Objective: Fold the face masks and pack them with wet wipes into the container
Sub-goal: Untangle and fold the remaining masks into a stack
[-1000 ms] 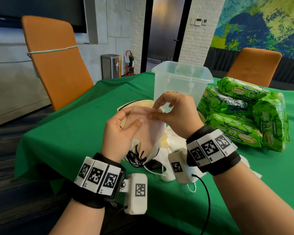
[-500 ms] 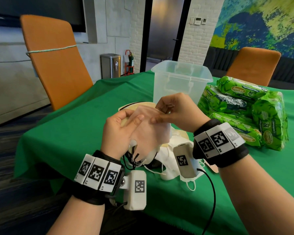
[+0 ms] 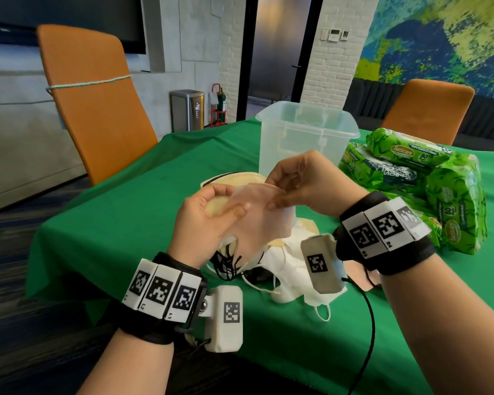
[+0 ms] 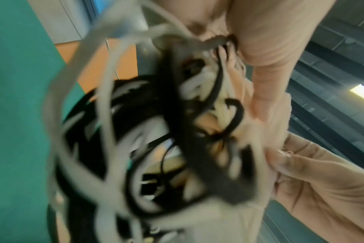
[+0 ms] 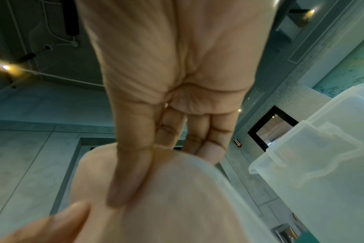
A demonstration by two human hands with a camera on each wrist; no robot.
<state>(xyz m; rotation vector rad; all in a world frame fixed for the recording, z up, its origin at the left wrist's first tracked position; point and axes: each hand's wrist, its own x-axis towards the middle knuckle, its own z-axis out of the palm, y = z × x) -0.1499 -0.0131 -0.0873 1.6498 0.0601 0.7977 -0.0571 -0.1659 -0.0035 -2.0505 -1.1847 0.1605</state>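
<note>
Both hands pinch the pink mask (image 3: 257, 215) above the pile, left hand (image 3: 203, 220) low, right hand (image 3: 303, 183) at its top edge; the container (image 3: 305, 143) stands just beyond, nearer the right.

An office meeting room: a long table (image 3: 143, 195) under green cloth, orange chairs (image 3: 97, 104), a dark wall screen (image 3: 63, 21), a painted mural (image 3: 439, 35) and a steel bin (image 3: 186, 110).

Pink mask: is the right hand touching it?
Touching. The right wrist view shows the right hand with its thumb pressed on the pink mask and fingers behind its edge; the head view agrees.
</note>
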